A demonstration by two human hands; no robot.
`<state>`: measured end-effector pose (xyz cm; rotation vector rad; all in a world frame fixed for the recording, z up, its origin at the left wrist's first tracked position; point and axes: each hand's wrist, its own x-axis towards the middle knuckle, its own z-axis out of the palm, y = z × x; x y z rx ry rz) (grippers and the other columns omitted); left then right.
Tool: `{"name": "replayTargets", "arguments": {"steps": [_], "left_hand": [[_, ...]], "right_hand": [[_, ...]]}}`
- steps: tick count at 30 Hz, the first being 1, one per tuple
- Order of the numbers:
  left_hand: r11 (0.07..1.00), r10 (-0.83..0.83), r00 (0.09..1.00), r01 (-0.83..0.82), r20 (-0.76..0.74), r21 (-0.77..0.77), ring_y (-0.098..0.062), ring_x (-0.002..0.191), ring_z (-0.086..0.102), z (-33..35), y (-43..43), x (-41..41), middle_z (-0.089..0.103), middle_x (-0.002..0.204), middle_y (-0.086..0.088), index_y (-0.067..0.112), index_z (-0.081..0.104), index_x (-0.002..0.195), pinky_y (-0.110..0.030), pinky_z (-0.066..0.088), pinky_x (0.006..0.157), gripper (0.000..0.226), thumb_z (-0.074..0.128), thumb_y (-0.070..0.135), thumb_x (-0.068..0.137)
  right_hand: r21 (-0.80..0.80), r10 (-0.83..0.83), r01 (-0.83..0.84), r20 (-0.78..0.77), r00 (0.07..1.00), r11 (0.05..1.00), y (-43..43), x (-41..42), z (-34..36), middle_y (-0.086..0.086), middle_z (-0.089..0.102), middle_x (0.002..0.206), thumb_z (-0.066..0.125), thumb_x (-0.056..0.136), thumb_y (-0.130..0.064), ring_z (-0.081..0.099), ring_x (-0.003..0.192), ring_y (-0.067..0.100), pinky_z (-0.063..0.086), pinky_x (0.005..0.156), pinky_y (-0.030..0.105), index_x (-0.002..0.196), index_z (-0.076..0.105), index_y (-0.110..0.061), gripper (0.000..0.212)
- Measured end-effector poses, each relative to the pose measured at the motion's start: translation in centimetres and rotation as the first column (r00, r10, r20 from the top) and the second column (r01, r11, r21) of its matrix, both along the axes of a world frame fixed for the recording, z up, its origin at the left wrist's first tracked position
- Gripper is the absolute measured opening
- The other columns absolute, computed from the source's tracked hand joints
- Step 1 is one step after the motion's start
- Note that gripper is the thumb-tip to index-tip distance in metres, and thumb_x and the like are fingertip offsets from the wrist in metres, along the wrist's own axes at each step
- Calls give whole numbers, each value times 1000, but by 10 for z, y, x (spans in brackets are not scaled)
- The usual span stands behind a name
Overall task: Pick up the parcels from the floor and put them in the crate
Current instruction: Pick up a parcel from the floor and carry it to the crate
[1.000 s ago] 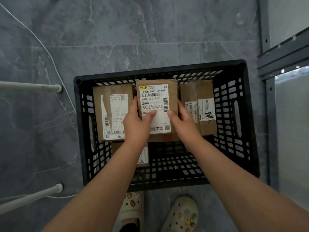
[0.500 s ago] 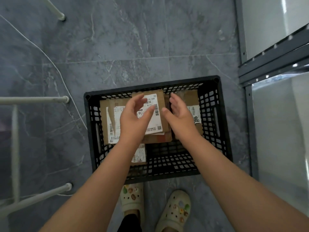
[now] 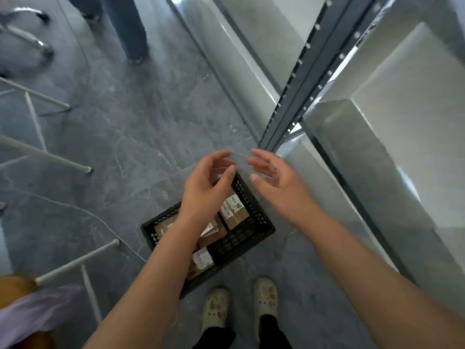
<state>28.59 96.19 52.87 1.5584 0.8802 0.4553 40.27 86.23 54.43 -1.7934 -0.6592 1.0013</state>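
Note:
A black slatted plastic crate point(image 3: 254, 230) stands on the grey floor just in front of my feet. Several brown cardboard parcels with white labels lie inside it, one at the right point(image 3: 235, 212) and one at the near edge point(image 3: 202, 259). My left hand point(image 3: 205, 188) hovers high above the crate, fingers loosely curved, holding nothing, and it hides part of the parcels. My right hand point(image 3: 274, 180) floats beside it, to the right of the crate's far corner, fingers relaxed and empty.
A grey metal shelving rack point(image 3: 309, 79) with shiny panels runs along the right. White tube legs point(image 3: 75, 260) of a frame stand at the left. Another person's legs point(image 3: 125, 28) are at the top. A thin white cable point(image 3: 100, 220) crosses the floor.
Both hands let go of the labelled parcel, left it in the crate and rose away. The view has pulled up and back, so the crate looks smaller and farther below.

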Motion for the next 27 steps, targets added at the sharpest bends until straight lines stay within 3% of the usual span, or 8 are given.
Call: {"name": "replayTargets", "arguments": {"steps": [4,7,10,13,17,20,24,27], "left_hand": [[982,-174,979,164,109,94,0,89,62,91,-24,30,66,97,10,28,58,111,-20,50,85,24,60,15,91],[926,-364,918,339,155,167,-5,89,63,146,-51,53,67,96,9,28,59,110,-23,52,85,24,61,15,91],[836,-536,829,495,159,237,-5,87,63,191,-91,75,67,94,10,29,60,108,-25,51,83,22,62,16,90],[735,-673,717,620,182,274,-4,88,63,229,-146,91,68,96,8,27,60,108,-22,50,85,21,62,16,90],[595,-803,553,714,222,369,-3,90,65,268,-238,100,69,95,12,33,60,99,-15,49,83,21,61,14,91],[465,-885,406,776,227,426,3,84,63,291,-316,96,67,92,15,28,62,100,-8,46,78,18,62,14,90],[313,-942,221,848,251,427,0,87,64,315,-422,72,68,94,12,28,62,102,-11,49,80,18,61,15,90],[244,-954,136,870,267,429,-4,91,65,324,-497,43,69,97,6,25,63,103,-16,49,83,17,62,14,90]], "right_hand": [[92,-214,204,124,969,975,-57,14,88,-11,61,116,60,89,-11,56,115,8,44,103,32,117,48,-39,42],[177,-406,379,160,900,908,-105,16,142,-18,61,110,61,87,-15,58,108,3,45,96,23,111,49,-45,40],[244,-597,556,149,788,795,-162,6,186,-10,63,107,60,87,-5,60,100,4,46,88,14,118,53,-25,37],[279,-726,676,150,671,682,-224,-12,219,1,64,114,59,88,-5,61,102,10,48,88,14,122,54,-19,37],[319,-847,785,192,496,532,-309,-42,255,-3,64,113,59,88,-7,60,102,4,49,87,14,121,53,-23,37],[358,-900,830,256,353,427,-376,-72,278,-4,65,113,60,88,-8,60,104,5,49,88,18,120,53,-26,37],[401,-933,865,309,183,302,-467,-117,299,-6,65,113,60,88,-11,61,103,4,48,86,11,124,53,-26,39],[440,-951,874,301,73,206,-533,-158,307,-5,64,110,59,88,-8,60,99,2,46,84,7,122,54,-23,37]]}}
